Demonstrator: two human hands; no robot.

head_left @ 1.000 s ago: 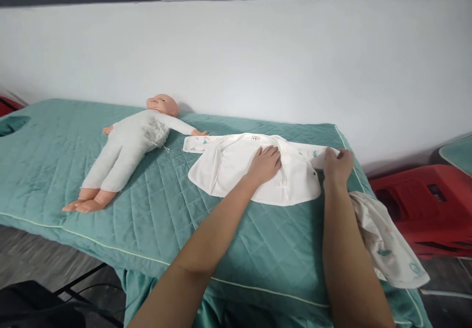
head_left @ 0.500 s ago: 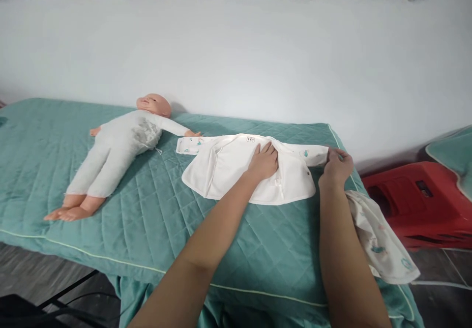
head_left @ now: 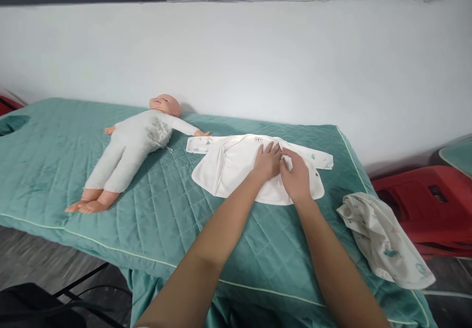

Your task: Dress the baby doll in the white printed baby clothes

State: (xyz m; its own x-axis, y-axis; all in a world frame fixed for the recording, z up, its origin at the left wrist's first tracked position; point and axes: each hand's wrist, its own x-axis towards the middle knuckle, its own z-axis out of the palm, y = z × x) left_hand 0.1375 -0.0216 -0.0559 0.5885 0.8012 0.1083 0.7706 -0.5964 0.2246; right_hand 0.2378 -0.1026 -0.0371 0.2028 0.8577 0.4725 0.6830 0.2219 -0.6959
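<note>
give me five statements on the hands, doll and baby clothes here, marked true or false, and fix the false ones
1. The left hand lies on the white baby shirt. True.
2. The right hand is on the doll. False: it is at the shirt, close by the left hand.
3. The shirt's sleeves are folded inward. False: they stretch out sideways.
4. The doll's feet are bare. True.
5. A crumpled printed garment lies right of the shirt. True.

Can't read the tiny label (head_left: 258, 139) on the white baby top (head_left: 236, 170), nor see the parts of it beneath the left hand (head_left: 268, 162) and right hand (head_left: 297, 176), nor follow the red plastic item (head_left: 416, 200) past the right edge.
</note>
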